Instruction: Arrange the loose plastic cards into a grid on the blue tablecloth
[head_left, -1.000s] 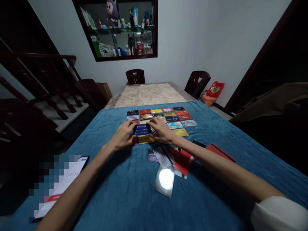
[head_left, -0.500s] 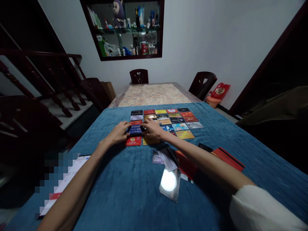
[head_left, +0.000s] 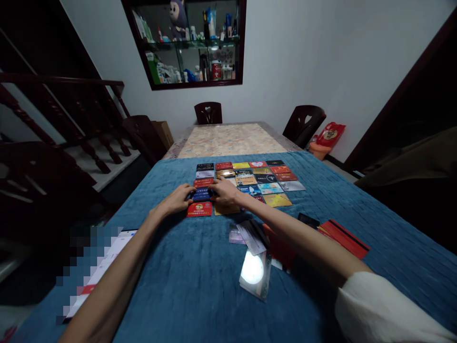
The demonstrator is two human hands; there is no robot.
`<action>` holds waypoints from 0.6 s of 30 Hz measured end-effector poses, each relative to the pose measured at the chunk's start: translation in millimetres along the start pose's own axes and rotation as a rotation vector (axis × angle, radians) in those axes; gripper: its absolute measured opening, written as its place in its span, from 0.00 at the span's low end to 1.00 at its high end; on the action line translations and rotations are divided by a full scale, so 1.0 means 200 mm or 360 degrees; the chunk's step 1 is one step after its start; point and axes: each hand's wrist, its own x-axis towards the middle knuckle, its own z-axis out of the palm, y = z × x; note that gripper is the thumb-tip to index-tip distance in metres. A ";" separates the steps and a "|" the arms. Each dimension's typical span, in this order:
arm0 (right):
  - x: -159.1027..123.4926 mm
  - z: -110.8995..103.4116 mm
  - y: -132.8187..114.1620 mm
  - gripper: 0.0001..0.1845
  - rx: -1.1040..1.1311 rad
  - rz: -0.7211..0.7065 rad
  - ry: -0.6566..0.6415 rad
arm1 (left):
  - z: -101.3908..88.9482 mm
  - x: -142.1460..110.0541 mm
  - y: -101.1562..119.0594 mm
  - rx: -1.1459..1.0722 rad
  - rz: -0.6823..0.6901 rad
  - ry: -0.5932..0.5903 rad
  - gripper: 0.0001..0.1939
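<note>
A blue card lies in the left column of a grid of bank-type cards on the blue cloth. My left hand grips its left edge, fingers curled. From the other side my right hand holds the card's right edge and covers parts of the neighbouring cards. Just above the blue card is a red card, and below it a red card with a yellow emblem. A gold card is partly under my right hand. Further right lie a light-blue card and a yellow-gold card.
Nearer me, a loose pile has a pale card and a shiny clear-cased stack. Red cards and a black card lie to the right. A partly blurred tablet-like screen is at left. Chairs flank the table.
Both hands stay at the blue card with only slight finger shifts. The whole view has moved a little, so things sit slightly further right.
</note>
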 end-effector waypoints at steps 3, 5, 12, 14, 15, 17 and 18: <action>0.00 0.00 0.00 0.21 -0.0004 -0.0001 -0.0020 | 0.01 0.00 0.00 -0.0003 -0.0025 -0.0038 0.20; 0.01 0.00 0.00 0.21 -0.0008 -0.0004 -0.0032 | 0.01 0.00 0.00 0.0000 -0.0041 -0.0066 0.21; 0.01 0.00 0.01 0.22 -0.0034 0.0023 -0.0075 | 0.03 0.01 0.00 -0.0064 -0.0052 -0.0033 0.21; 0.01 -0.01 0.01 0.22 -0.0034 0.0015 -0.0080 | 0.03 0.01 -0.01 -0.0083 -0.0051 -0.0023 0.21; 0.01 -0.01 0.01 0.22 -0.0034 0.0012 -0.0080 | 0.03 0.01 -0.01 -0.0086 -0.0053 -0.0021 0.21; 0.02 0.00 0.02 0.22 -0.0032 0.0008 -0.0081 | 0.03 0.01 -0.01 -0.0094 -0.0049 -0.0013 0.21; 0.02 0.00 0.02 0.22 -0.0032 0.0004 -0.0079 | 0.03 0.01 -0.01 -0.0100 -0.0044 -0.0008 0.21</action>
